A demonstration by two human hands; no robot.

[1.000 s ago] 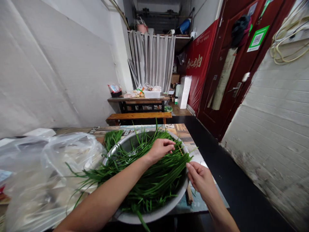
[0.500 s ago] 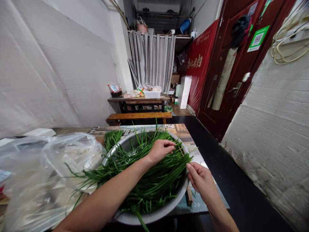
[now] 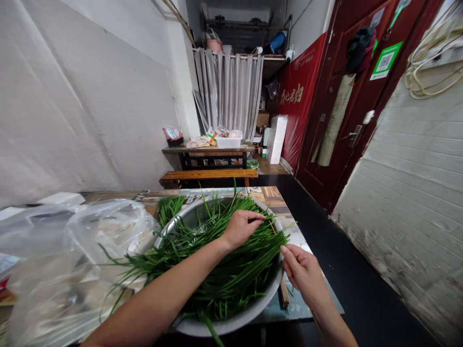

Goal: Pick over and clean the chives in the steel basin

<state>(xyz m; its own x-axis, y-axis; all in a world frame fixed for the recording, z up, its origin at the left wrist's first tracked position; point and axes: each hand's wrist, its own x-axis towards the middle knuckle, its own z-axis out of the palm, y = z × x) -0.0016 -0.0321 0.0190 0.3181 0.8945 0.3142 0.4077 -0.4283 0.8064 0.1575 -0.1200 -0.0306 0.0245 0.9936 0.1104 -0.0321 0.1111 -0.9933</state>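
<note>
Chives (image 3: pixel 231 260) heaped in metal basin (image 3: pixel 231 324) on tabletop (image 3: pixel 294 308), stalks pinched by left hand (image 3: pixel 241 226), right hand (image 3: pixel 302 271) closed on stalk ends

We find the table's left half blocked by a clear plastic bag (image 3: pixel 68 255); the metal basin (image 3: pixel 231 323), heaped with garlic chives (image 3: pixel 224 265), fills centre frame. Open passage remains over bare tabletop (image 3: pixel 300 241) at right.

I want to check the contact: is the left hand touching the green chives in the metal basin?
Touching. The head view shows the left hand lying on the chives in the metal basin, its fingertips pinching a thin stalk, with no gap.
</note>
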